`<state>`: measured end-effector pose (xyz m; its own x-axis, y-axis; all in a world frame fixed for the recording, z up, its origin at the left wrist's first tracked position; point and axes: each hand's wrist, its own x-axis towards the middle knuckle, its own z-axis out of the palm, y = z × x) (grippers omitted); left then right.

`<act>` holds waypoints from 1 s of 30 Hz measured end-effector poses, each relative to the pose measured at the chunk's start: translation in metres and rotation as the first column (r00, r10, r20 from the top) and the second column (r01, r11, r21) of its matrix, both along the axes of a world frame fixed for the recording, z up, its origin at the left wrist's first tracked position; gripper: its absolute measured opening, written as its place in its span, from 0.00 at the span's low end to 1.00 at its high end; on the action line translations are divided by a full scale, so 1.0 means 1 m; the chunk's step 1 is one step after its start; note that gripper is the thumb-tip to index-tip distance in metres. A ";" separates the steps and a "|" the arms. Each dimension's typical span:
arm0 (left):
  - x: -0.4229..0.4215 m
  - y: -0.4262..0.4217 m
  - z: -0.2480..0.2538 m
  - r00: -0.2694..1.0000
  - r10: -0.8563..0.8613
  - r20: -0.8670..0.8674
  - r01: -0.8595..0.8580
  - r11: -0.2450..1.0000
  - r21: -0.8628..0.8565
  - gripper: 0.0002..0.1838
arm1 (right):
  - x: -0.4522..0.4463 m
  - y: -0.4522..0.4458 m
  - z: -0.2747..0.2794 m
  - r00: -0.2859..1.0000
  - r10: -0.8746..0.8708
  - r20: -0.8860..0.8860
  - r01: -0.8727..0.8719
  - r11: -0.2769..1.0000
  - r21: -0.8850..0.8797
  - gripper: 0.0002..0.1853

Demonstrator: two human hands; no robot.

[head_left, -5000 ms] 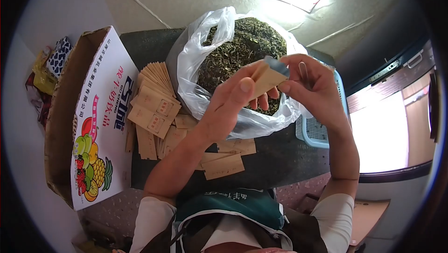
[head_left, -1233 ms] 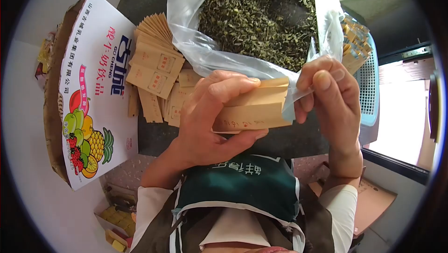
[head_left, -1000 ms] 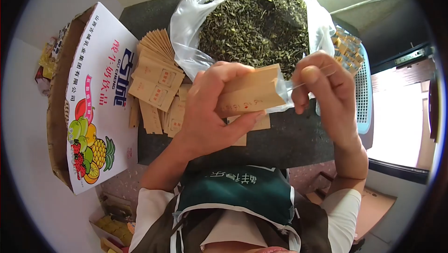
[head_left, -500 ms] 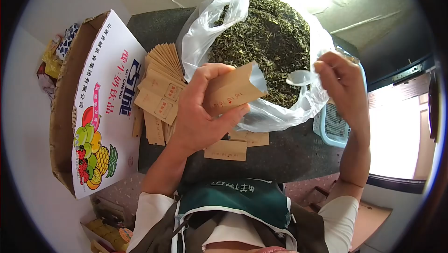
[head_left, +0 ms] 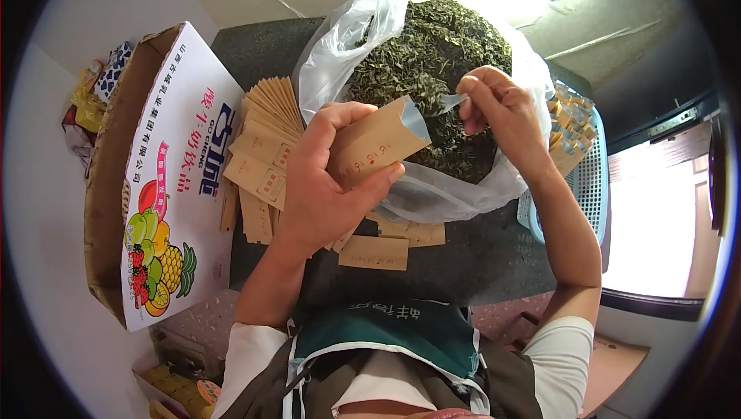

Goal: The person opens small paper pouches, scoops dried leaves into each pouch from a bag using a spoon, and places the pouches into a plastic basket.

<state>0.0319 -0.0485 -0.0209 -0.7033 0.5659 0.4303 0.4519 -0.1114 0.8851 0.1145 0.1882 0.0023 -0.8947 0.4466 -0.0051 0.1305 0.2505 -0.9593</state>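
Note:
My left hand [head_left: 328,179] is closed round a small brown paper packet [head_left: 378,143], its mouth held apart and turned toward the right. Pinched in my right hand [head_left: 502,114] is a clear plastic spoon [head_left: 445,103], whose bowl is just beyond the packet's mouth, over the leaves. Behind both hands stands a clear plastic bag [head_left: 324,71] filled with dried green tea leaves [head_left: 440,40]. A fanned stack of brown paper packets [head_left: 266,141] lies left of my left hand. Several loose packets [head_left: 373,252] lie below it on the dark counter.
A white printed carton [head_left: 181,179] stands on edge at the left. To the right, a light blue plastic basket [head_left: 590,187] holds several brown packets [head_left: 571,125]. The dark countertop [head_left: 463,264] runs under everything, its near edge close to my green apron [head_left: 386,334].
My right hand has moved left with the spoon, from the bag's right side to near the packet's mouth. The packet in my left hand has shifted slightly left, and the basket's packets show more.

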 end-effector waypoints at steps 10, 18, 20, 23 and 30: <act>-0.006 0.026 0.009 0.998 -0.002 -0.067 -0.005 0.994 -0.108 0.26 | 0.025 0.016 0.044 0.986 -0.045 -0.161 0.057 0.996 0.072 0.13; -0.005 0.051 0.008 0.991 -0.047 -0.125 0.036 0.995 -0.093 0.26 | 0.028 -0.008 0.060 0.991 0.079 -0.103 -0.054 0.973 0.225 0.09; -0.004 0.054 0.008 0.993 -0.034 -0.112 0.025 0.997 -0.079 0.26 | 0.029 -0.017 0.061 0.978 0.185 -0.100 -0.113 0.865 0.488 0.07; -0.008 0.054 0.009 0.997 -0.013 -0.078 0.008 0.998 -0.057 0.26 | 0.034 -0.018 0.070 0.968 0.161 -0.192 -0.018 0.809 0.587 0.07; -0.023 0.045 0.012 0.990 0.046 -0.135 -0.055 0.996 -0.065 0.26 | 0.022 0.006 0.048 0.982 -0.131 0.139 0.021 0.798 0.603 0.11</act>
<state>0.0092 -0.0034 -0.0094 -0.6704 0.5625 0.4839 0.5700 -0.0271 0.8212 0.1368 0.1940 0.0504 -0.8680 0.4762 0.1409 0.3152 0.7475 -0.5847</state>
